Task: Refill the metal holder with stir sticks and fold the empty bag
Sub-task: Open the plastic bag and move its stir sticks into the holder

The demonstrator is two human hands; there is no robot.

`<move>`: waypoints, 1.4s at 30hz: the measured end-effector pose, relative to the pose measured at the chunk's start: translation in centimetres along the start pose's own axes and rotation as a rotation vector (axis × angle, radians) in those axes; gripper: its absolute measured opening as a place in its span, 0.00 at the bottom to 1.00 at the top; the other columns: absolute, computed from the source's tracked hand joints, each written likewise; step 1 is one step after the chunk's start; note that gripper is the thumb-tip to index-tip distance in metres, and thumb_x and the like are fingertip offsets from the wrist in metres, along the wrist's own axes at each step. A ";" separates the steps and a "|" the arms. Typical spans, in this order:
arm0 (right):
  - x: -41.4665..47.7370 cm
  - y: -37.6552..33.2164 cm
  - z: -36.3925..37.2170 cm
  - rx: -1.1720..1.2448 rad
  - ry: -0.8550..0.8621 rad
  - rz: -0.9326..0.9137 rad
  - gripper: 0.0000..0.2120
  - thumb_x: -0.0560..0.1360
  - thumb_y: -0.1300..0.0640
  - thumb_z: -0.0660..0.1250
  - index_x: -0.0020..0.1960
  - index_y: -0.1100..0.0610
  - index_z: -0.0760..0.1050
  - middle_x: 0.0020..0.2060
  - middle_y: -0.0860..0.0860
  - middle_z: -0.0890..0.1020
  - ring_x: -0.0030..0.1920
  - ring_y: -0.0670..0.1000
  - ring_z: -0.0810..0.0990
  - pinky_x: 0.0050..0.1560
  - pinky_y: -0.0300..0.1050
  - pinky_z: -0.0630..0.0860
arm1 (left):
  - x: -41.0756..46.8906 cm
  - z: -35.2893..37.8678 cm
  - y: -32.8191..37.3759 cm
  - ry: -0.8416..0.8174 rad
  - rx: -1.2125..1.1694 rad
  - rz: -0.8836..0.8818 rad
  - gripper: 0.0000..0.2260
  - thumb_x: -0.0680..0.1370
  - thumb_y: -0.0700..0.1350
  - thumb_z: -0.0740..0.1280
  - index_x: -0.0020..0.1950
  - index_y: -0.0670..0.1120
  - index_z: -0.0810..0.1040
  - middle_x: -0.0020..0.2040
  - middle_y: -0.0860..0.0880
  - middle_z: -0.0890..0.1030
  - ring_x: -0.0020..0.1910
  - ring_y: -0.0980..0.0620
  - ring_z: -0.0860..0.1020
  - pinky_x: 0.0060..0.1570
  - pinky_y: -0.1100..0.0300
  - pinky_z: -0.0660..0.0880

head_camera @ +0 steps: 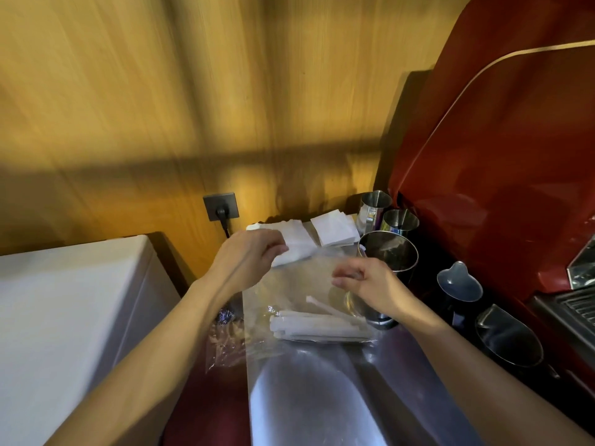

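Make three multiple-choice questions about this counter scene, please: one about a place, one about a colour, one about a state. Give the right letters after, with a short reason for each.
1. Where do the wrapped stir sticks lie?
A. inside the clear plastic bag on the steel counter
B. in the big metal holder
C. on the napkin stacks

2. What colour is the machine at the right?
A. white
B. red
C. green

3. What are the hands doing?
A. resting flat on the counter
B. both at the upper edge of the bag, the left hand and the right hand apart
C. holding a metal jug

Answers:
1 A, the white sticks show through the clear film.
2 B, its side panel is dark red.
3 B, the fingers of both hands curl at the bag's top; whether they pinch the film is blurred.
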State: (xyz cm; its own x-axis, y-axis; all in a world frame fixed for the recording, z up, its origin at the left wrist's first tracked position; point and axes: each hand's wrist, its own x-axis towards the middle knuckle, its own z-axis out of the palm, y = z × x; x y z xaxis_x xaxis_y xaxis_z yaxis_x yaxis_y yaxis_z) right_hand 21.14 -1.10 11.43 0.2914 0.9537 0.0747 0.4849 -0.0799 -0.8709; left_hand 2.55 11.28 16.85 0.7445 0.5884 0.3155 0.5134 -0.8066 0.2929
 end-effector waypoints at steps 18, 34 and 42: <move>-1.8 2.9 1.2 0.362 0.257 0.141 0.05 0.72 0.68 0.66 0.38 0.63 0.78 0.32 0.58 0.78 0.33 0.54 0.75 0.38 0.45 0.71 | 0.6 -1.3 1.1 0.076 0.113 0.107 0.06 0.76 0.45 0.65 0.43 0.47 0.80 0.36 0.50 0.82 0.35 0.51 0.78 0.36 0.62 0.67; -2.8 2.6 0.6 0.401 0.357 0.111 0.14 0.72 0.64 0.68 0.31 0.50 0.81 0.27 0.56 0.79 0.29 0.52 0.75 0.31 0.41 0.71 | 1.0 -3.2 2.0 0.056 0.121 0.143 0.05 0.75 0.46 0.67 0.43 0.49 0.82 0.39 0.49 0.85 0.38 0.48 0.80 0.35 0.60 0.67; -3.7 2.3 0.0 0.470 0.400 0.058 0.13 0.70 0.68 0.68 0.32 0.54 0.81 0.25 0.46 0.83 0.28 0.42 0.81 0.33 0.30 0.75 | 2.1 -4.3 3.1 0.135 0.110 0.208 0.05 0.75 0.46 0.68 0.42 0.47 0.82 0.40 0.48 0.85 0.39 0.45 0.80 0.36 0.59 0.62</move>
State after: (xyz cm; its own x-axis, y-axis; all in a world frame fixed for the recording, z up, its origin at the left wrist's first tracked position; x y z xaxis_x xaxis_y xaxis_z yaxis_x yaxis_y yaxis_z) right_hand 21.16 -4.82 9.16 0.6370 0.7617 0.1181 0.0708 0.0948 -0.9930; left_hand 3.86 10.24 22.26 0.7791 0.4054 0.4782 0.4038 -0.9080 0.1119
